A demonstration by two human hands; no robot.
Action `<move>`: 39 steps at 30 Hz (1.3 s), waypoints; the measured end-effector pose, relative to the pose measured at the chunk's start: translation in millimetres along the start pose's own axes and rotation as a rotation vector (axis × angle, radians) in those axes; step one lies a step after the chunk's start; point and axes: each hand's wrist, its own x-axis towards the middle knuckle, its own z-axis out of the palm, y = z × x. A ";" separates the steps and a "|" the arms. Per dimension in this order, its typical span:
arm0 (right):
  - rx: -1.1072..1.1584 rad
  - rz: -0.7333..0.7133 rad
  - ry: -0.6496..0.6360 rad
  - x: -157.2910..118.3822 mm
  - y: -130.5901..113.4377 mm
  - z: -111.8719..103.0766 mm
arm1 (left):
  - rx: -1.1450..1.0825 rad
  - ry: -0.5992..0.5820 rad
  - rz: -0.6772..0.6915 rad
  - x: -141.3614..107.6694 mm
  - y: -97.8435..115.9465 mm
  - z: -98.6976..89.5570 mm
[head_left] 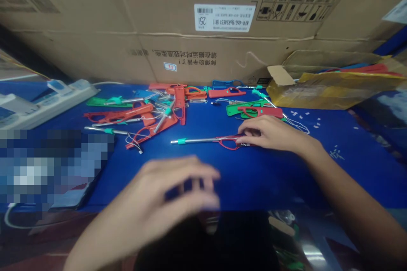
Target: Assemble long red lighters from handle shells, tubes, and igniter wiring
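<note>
On the blue table, my right hand (pixel 263 133) has its fingers and thumb closed over the handle end of a red long-necked lighter (pixel 229 142). The lighter lies flat, its metal tube pointing left with a green collar near the tip, and thin white wires run along its red body. My fingers hide the rear of it. Nearer to me, my left hand (pixel 187 190) hovers above the front edge, smeared by motion. Its fingers are curled with the thumb close to the fingertips; whether it holds anything is unclear. A red lighter shell (pixel 260 112) lies just behind my right hand.
Several red, orange and green lighter parts (pixel 140 112) with tubes and wires are heaped at left. A cardboard sheet (pixel 143 8) walls the back. At right stands a carton (pixel 318 91) holding coloured parts. A white power strip (pixel 60 97) lies left; small white bits (pixel 305 114) are scattered right.
</note>
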 end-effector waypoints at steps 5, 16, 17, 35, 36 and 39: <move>0.032 -0.034 0.027 -3.8 -2.1 -5.4 | 0.574 0.156 0.009 113.2 -54.1 -17.0; -0.017 -0.046 0.058 -12.9 -3.0 -14.2 | 0.966 0.065 -0.094 216.1 -128.5 11.8; -0.011 -0.053 0.069 -13.8 -4.1 -15.1 | 0.955 0.067 -0.091 218.4 -130.4 10.1; 0.010 -0.022 0.036 -28.2 -8.0 -22.2 | -0.204 0.065 0.085 102.0 -91.6 13.9; 0.026 -0.014 0.016 -26.1 -8.2 -20.2 | -0.214 0.032 0.077 100.3 -91.0 19.2; 0.054 -0.009 -0.036 -20.7 -5.4 -14.1 | -0.270 -0.047 0.058 96.1 -89.0 36.3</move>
